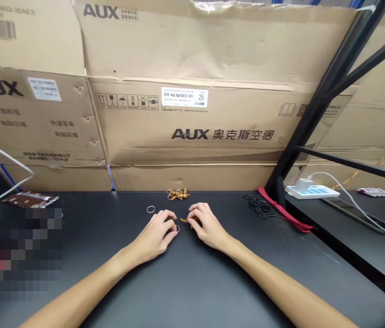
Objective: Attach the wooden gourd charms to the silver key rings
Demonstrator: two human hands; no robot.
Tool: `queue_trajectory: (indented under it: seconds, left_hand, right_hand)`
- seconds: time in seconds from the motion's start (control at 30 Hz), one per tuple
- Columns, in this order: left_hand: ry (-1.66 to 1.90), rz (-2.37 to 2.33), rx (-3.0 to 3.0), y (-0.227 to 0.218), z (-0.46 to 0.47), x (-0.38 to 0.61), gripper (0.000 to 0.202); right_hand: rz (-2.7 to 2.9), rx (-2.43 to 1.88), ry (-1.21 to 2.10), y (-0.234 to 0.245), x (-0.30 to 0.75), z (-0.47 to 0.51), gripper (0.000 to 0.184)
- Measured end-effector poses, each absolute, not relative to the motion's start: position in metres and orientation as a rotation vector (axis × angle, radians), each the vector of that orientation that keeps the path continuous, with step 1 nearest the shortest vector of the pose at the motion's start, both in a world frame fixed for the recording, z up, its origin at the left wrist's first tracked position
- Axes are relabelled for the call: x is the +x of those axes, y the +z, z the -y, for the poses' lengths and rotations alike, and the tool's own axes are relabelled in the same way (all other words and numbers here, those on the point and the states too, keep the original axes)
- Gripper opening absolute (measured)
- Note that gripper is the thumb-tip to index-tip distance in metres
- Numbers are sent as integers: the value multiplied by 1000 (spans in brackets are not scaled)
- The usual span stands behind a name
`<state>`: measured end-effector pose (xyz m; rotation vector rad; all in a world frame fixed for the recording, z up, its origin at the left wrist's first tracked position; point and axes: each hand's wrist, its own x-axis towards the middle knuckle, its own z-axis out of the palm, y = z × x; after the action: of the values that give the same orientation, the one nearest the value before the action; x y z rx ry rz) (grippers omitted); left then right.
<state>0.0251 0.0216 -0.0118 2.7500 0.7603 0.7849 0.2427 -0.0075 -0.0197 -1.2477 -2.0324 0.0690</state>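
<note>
Both my hands rest on a black table [192,282], close together near its middle. My left hand [156,232] is curled, its fingertips pinched on a small metal ring [177,228]. My right hand [204,224] is also curled, pinching a small orange piece [186,220] between thumb and fingers. A second metal ring [150,209] lies loose just beyond my left hand. Farther back, against the cartons, sits a small heap of orange pieces [178,194].
Large AUX cartons [192,114] wall off the back of the table. A pile of black clips [260,206] and a red strip [286,214] lie at right by a black rack post [301,136]. A white power strip [310,191] with a cable sits beyond. A brown packet [30,199] lies at left.
</note>
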Motion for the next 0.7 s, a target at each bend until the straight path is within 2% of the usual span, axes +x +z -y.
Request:
queue_trajectory:
  seconds: [0.2,0.4,0.5,0.7]
  left_hand:
    - [840,-997,2891,-12,-34,16,16]
    - [849,-1311,2954,-13,-50,13,16]
    - [828,-1250,3048,-14,-62,19,30]
    - [648,-1086,3089,-13,-85,39,33]
  right_hand:
    - [2113,-1380,-178,-19,248,6,10]
    - [2081,-1458,-181,-29,256,-7,15]
    - [2047,-1481,-169,-30,256,-12,17]
    - [2013,-1528,-227,-31,256,-16,16]
